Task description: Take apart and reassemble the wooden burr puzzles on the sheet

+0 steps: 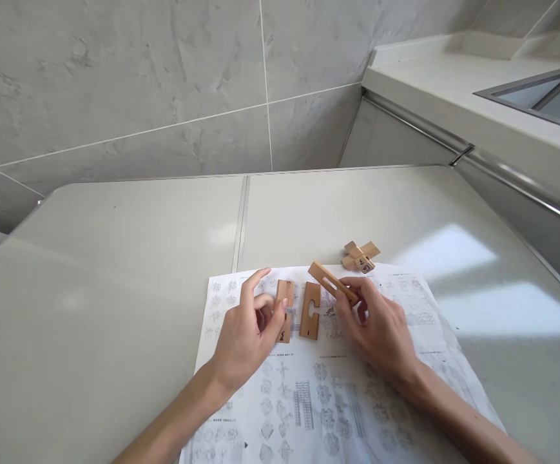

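Note:
My left hand point(248, 328) pinches a flat wooden puzzle piece point(285, 291) between thumb and fingers, with the index finger raised; a "3" is marked at its near end. Between my hands, a second wooden puzzle piece point(308, 325) with a notch cut in its right side lies on a printed sheet point(241, 386). My right hand point(379, 322) grips one end of a slotted wooden puzzle piece point(319, 273), tilted above the sheet, its far end pointing up and left. Past that hand sits an assembled wooden cross point(359, 258) of interlocked pieces, marked "G" and "3".
The sheet, covered in small puzzle diagrams, lies on a pale folding table point(115, 290) with a seam point(241, 225) running away from me. A grey tiled wall point(139, 77) stands behind. To the right is a white counter point(429, 77) with a glass-topped inset point(545, 93).

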A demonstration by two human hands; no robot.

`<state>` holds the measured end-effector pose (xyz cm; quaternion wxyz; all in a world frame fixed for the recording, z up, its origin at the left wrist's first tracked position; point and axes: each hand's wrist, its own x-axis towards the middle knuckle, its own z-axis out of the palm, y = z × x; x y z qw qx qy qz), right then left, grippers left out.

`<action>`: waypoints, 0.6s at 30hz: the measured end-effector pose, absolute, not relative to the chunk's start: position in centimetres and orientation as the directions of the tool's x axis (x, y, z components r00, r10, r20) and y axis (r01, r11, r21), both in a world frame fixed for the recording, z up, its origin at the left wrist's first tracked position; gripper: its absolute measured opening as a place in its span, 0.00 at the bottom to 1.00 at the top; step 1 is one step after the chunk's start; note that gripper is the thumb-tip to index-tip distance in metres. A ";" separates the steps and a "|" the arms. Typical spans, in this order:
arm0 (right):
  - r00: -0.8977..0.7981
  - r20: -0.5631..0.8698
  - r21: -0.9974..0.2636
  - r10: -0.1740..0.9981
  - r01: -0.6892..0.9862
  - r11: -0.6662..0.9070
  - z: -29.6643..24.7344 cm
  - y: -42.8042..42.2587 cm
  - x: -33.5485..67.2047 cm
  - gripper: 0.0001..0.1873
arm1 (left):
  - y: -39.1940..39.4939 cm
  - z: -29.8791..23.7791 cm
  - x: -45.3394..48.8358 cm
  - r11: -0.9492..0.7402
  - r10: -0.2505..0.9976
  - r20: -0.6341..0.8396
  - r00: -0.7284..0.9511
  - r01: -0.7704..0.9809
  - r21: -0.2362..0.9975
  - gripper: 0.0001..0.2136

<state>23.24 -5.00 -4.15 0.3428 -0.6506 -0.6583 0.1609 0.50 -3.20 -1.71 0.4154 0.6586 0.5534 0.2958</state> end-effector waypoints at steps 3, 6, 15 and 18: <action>0.101 0.249 -0.638 0.963 0.765 0.085 -4.3 -4.9 23.4 0.08 | -2.8 -1.8 0.1 -0.080 0.982 -0.035 0.187 0.575 0.814 0.23; 0.111 0.264 -0.612 0.958 0.787 0.078 -4.5 -4.9 23.5 0.11 | -2.5 -1.6 -0.2 -0.100 0.983 -0.026 0.180 0.651 0.753 0.18; 0.039 0.250 -0.570 0.967 0.813 0.115 -4.5 -4.9 23.2 0.12 | -2.1 -2.5 -0.7 -0.214 0.976 0.105 0.189 0.782 0.586 0.18; 0.012 0.241 -0.573 0.970 0.809 0.132 -4.6 -5.0 23.2 0.14 | -1.9 -2.6 -0.9 -0.224 0.975 0.133 0.180 0.782 0.582 0.19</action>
